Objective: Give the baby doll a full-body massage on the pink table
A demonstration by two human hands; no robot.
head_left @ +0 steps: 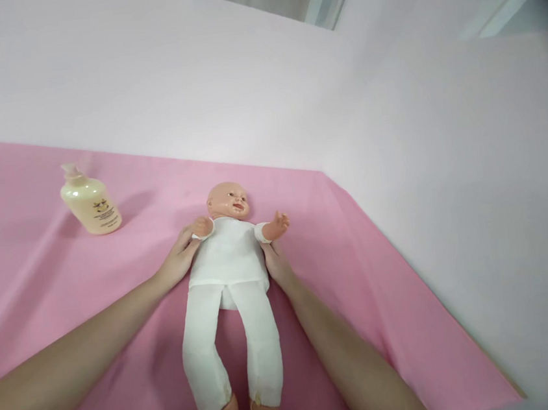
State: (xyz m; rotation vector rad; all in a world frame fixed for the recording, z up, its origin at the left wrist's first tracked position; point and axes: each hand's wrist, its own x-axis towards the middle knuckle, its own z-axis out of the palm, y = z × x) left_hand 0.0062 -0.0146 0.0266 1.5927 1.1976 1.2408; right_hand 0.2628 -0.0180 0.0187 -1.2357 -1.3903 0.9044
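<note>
Left hand (178, 257) and right hand (276, 265) are placed, about equally near, at opposite sides of the doll (227, 252); whether it is gripped cannot be told. On the pink surface (40, 268), its long axis is pointed away, head (225, 199) farthest.

The left forearm (82, 339) and right forearm (340, 341) are bare as far as they show — slim, smooth-sided, broader at the near end and tapering evenly along their length. The left hand (180, 255) and right hand (277, 264) are bare as well — slender, each partly hidden.
</note>
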